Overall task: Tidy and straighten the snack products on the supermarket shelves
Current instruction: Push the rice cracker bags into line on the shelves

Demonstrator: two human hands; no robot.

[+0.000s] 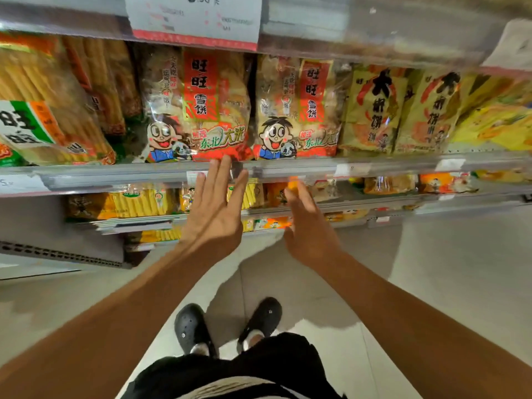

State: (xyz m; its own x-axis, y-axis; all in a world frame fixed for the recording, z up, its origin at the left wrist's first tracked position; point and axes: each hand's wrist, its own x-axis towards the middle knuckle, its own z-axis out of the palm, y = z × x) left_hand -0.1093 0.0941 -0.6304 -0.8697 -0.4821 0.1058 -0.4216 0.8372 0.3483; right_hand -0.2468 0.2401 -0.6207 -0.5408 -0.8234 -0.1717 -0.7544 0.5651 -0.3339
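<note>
Black shoes point(230, 326) below; both hands reach toward a shelf point(115, 175). Left hand point(214, 208) fingers straight, tips at a rice cracker bag point(198, 108); right hand point(309, 228) fingers relaxed, empty.

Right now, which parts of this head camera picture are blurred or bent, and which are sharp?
Head view: the right hand is motion-blurred; the white price tag up top is smeared; the grey shelf rail bows from wide-angle distortion; the clear rice-cracker bag with the red label reads sharply above the left hand.
</note>
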